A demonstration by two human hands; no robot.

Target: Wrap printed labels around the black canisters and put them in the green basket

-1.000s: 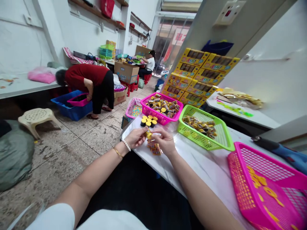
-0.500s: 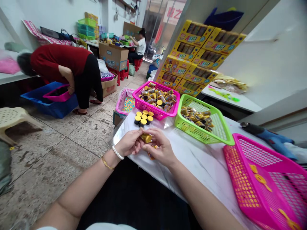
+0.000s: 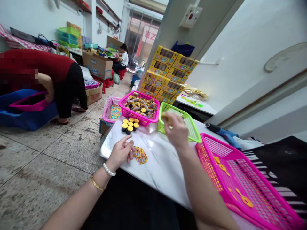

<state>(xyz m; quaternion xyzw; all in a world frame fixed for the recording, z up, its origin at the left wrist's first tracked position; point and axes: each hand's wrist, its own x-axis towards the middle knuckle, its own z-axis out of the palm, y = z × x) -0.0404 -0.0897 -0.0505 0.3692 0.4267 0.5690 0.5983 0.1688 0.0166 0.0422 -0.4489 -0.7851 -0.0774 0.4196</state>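
My left hand (image 3: pixel 121 150) hovers at the table's near edge, index finger stretched out and the others loosely bent; I see nothing in it. Beside it lie several small printed yellow cards (image 3: pixel 141 156), overlapping. My right hand (image 3: pixel 177 129) is over the green basket (image 3: pixel 195 132), its fingers closed around a small yellow jar (image 3: pixel 165 117), blurred and partly hidden. That hand covers much of the basket's contents. Several black jars with yellow lids (image 3: pixel 129 124) stand grouped upright beyond my left hand.
A pink basket (image 3: pixel 148 120) full of small jars stands behind the group. Yellow boxes (image 3: pixel 165 75) are stacked at the back. At right, a large pink basket (image 3: pixel 230 204) holds yellow plastic pieces, near a blue tool (image 3: pixel 222 134). A person in red (image 3: pixel 48 70) bends over a blue tub.
My hands have parted. The right carried the small yellow jar from the left hand over to the green basket, and the printed cards are uncovered. The view has turned right.
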